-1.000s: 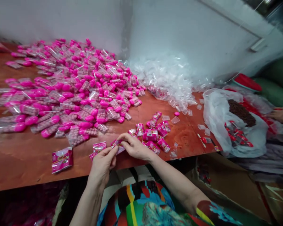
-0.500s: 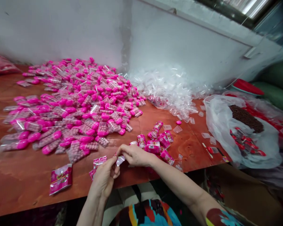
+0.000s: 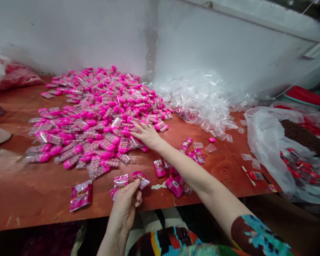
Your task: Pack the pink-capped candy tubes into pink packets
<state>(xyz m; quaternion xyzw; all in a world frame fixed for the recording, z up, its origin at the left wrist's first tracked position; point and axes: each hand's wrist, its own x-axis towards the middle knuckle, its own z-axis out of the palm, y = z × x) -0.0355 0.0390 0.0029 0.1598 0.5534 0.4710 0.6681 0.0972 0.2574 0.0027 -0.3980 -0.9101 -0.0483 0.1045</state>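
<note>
Right hand is reaching to a heap of pink-capped tubes, fingers spread, after joining the left at a packet half a second ago.
The left hand is pinching that pink packet near the front edge of the counter; the right forearm is partly hiding plump packs, while clear cases are lying beyond.

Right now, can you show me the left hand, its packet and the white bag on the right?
Left hand (image 3: 126, 203), head view: thumb side.
Packet (image 3: 139, 178), head view: pink printed part.
Bag (image 3: 261, 137), head view: white left side.
</note>
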